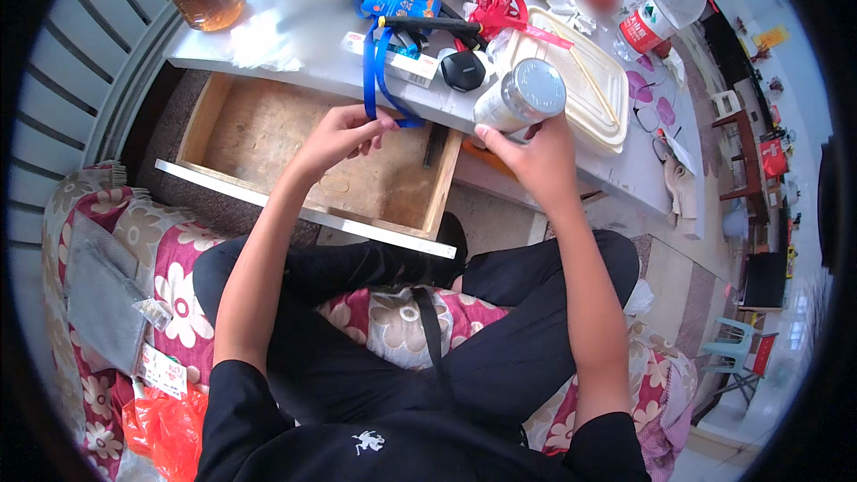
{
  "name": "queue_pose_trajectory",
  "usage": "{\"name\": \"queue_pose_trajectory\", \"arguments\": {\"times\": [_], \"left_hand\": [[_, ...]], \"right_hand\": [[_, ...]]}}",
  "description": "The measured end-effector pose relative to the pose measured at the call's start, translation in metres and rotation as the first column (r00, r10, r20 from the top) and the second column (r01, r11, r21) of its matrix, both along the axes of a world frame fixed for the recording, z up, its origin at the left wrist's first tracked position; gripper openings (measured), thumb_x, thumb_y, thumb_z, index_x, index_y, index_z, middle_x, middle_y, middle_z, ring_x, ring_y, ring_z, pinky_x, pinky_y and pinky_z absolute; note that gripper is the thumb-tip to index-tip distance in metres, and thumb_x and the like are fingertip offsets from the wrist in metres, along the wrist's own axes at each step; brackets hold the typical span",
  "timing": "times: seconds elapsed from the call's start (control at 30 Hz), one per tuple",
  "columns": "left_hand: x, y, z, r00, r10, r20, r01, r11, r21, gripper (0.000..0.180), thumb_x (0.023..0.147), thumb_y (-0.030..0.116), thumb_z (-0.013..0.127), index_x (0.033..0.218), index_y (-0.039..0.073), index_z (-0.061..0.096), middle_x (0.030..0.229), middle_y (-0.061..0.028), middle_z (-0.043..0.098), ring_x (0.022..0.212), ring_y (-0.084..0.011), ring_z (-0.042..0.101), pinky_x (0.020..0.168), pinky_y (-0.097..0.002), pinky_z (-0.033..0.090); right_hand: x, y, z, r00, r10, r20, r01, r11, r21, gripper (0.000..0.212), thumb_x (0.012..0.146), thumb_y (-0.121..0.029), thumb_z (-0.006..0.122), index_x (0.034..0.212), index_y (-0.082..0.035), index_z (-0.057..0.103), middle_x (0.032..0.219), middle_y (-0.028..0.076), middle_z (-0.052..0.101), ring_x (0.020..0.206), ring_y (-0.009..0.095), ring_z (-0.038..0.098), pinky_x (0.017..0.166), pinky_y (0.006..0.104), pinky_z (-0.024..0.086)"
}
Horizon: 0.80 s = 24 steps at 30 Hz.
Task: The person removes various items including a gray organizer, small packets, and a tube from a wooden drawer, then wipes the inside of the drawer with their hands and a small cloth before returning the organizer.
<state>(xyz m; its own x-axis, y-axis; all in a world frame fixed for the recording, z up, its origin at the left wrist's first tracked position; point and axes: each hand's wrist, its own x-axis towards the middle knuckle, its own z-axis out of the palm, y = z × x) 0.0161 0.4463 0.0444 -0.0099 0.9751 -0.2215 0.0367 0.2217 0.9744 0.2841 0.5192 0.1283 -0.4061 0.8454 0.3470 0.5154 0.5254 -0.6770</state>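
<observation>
My right hand (546,153) is wrapped round a pale cylindrical can (505,107) with a silver lid, held tilted at the table's front edge. My left hand (344,141) is over the open wooden drawer (268,129), its thumb and fingertips closed at the lower loop of a blue lanyard (379,71). The lanyard hangs down over the table edge from a blue card holder (398,2). Between the two hands, on the table, sit a small black rounded case (463,70) and a white slim box (393,58). A dark narrow object (435,145) lies inside the drawer's right end.
A lidded food container (596,80) with chopsticks stands right of the can, near a red-capped plastic bottle (656,22). At the back left is a bottle of amber drink (207,0). Purple glasses (661,112) lie at right. An orange-red bag (165,428) rests on the flowered seat.
</observation>
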Motion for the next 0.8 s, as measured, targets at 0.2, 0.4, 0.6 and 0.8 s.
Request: {"name": "queue_pose_trajectory", "arguments": {"times": [0.2,0.4,0.6,0.8], "left_hand": [[0.015,0.015,0.060,1.000,-0.019,-0.014,0.022,0.971,0.237,0.027,0.099,0.031,0.055,0.093,0.006,0.063,0.077,0.0008,0.062,0.070,-0.0064,0.058,0.064,-0.0221,0.047],[0.015,0.109,0.134,0.946,0.096,-0.310,0.017,0.940,0.342,0.038,0.094,0.027,0.060,0.117,-0.004,0.059,0.116,-0.0246,0.062,0.107,-0.0257,0.063,0.090,-0.0353,0.054],[-0.042,0.192,0.158,0.700,-0.209,-0.683,0.499,0.826,0.260,0.046,0.090,0.029,0.064,0.120,-0.005,0.060,0.105,-0.0153,0.070,0.094,-0.0253,0.069,0.083,-0.0328,0.057],[-0.010,0.199,0.190,-0.005,0.028,-1.000,0.206,0.978,0.026,0.027,0.082,0.023,0.061,0.089,0.000,0.073,0.077,-0.0148,0.071,0.071,-0.0298,0.070,0.061,-0.0350,0.057]], "right_hand": [[0.004,0.021,-0.010,0.995,-0.072,0.073,0.073,0.997,-0.011,0.072,0.066,-0.025,0.085,0.120,-0.001,0.045,0.090,0.020,0.068,0.078,0.034,0.068,0.071,0.0420,0.053],[0.010,0.029,-0.014,0.978,-0.157,0.134,0.152,0.987,0.047,0.070,0.066,-0.038,0.087,0.113,-0.001,0.051,0.091,0.020,0.070,0.082,0.031,0.071,0.074,0.0381,0.055],[0.002,-0.001,-0.025,0.966,-0.118,-0.231,0.099,0.991,-0.094,0.060,0.076,-0.021,0.083,0.117,0.000,0.044,0.105,0.013,0.061,0.081,0.018,0.066,0.069,0.0319,0.053],[-0.005,-0.033,-0.013,0.924,0.201,0.326,-0.160,0.976,-0.149,0.023,0.090,-0.027,0.066,0.086,-0.004,0.062,0.075,0.012,0.061,0.080,0.019,0.063,0.069,0.0349,0.050]]}}
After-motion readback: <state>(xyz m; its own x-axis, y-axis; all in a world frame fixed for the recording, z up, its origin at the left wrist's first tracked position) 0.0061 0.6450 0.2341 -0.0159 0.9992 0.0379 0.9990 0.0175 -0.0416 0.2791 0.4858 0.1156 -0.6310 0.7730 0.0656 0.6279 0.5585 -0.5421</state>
